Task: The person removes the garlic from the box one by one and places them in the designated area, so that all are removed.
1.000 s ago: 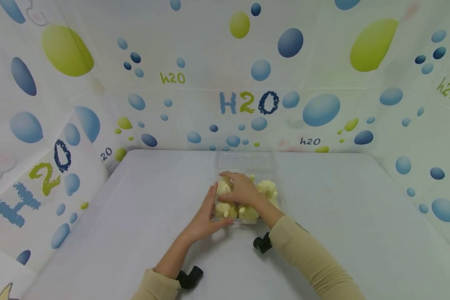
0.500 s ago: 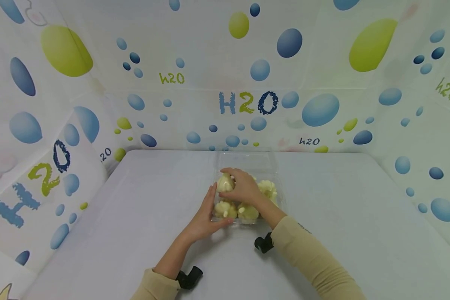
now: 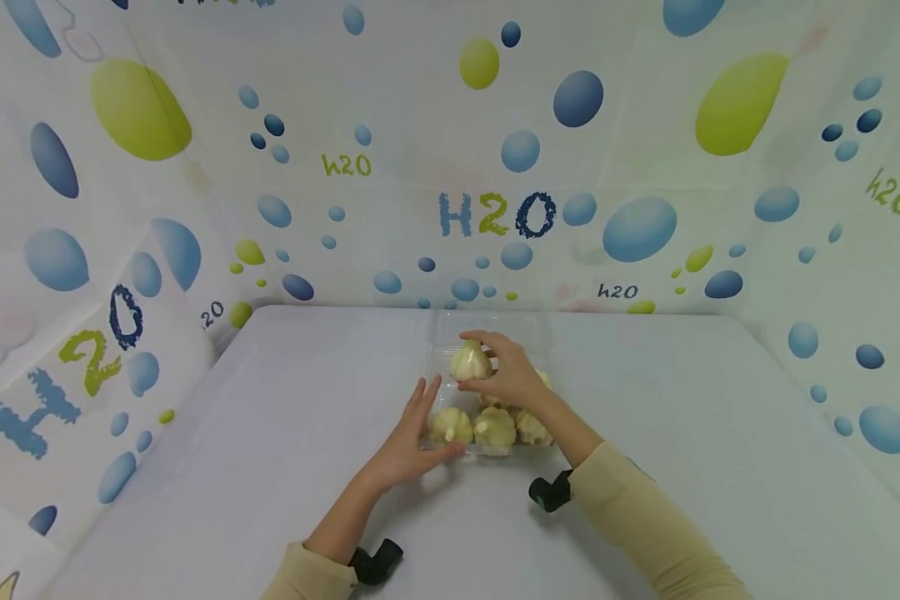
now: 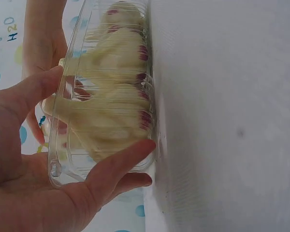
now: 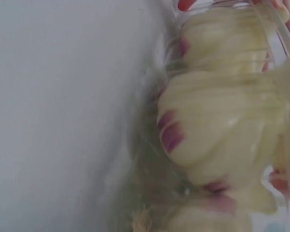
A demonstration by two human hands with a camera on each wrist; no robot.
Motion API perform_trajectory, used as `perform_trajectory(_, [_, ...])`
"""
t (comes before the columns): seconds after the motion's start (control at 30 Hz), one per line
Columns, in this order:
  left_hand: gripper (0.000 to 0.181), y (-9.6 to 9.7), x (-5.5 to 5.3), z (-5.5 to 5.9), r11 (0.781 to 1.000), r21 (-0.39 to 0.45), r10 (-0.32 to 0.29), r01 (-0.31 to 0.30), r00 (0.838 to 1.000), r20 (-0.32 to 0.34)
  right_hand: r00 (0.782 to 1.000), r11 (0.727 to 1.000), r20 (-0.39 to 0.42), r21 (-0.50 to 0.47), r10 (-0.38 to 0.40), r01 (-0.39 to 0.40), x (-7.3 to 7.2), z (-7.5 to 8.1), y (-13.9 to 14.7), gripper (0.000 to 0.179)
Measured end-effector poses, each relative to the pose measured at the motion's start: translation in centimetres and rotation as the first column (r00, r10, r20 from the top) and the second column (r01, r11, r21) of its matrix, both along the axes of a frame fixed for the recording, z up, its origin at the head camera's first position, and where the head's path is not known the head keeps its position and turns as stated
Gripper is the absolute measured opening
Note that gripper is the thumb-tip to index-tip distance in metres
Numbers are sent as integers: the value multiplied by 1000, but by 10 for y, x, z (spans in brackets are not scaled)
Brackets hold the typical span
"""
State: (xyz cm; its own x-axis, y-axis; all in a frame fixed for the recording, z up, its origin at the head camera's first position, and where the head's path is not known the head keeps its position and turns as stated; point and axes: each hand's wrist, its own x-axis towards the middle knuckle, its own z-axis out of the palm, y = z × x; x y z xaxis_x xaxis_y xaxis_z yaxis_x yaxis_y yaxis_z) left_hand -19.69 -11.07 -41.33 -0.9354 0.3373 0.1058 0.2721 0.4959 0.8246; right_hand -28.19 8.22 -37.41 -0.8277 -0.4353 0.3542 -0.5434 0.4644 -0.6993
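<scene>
Between thumb and fingers, my right hand [image 3: 516, 373] pinches a pale garlic bulb [image 3: 468, 363], lifted over the back left of a clear plastic clamshell container [image 3: 487, 454]. My left hand [image 3: 407, 446] straddles the container's near left corner. Its fairly straight fingers lie along the left side and its thumb along the front rim. Several garlic bulbs [image 3: 452, 425] sit inside, a row of them at the front. Through the clear wall in the left wrist view, the garlic [image 4: 111, 58] shows purple marks. The right wrist view has bulbs [image 5: 222, 125] close up, with the held one not clearly visible.
The container's lid [image 3: 487, 327] stands raised at the back. A white cloth covers the table [image 3: 307, 400], and a patterned sheet [image 3: 390, 225] rises behind and at both sides. Black devices [image 3: 377, 562] are on both wrists.
My right hand has lifted the garlic bulb out of its back left place and moved it to the right. My left hand has stayed at the container's corner. The head view has tilted slightly.
</scene>
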Motion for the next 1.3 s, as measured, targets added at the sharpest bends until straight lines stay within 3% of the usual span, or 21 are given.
perform_trajectory(0.23, [92, -1, 0, 3, 1000, -22, 3, -3, 1000, 15, 1000, 1000, -10, -10, -19, 19, 3, 3, 16, 67])
perform_trajectory(0.53, [93, 1, 2, 2, 1000, -1, 26, -26, 1000, 12, 998, 998, -43, -53, -39, 37, 9, 7, 35, 68])
perform_trajectory(0.93, [89, 2, 1, 1, 999, 40, 13, -14, 999, 30, 994, 992, -50, -89, -96, 91, 14, 9, 62, 70])
perform_trajectory(1.3, [88, 2, 2, 1, 1000, 15, 25, -26, 999, 31, 988, 986, -98, -129, -117, 104, 16, 10, 79, 70])
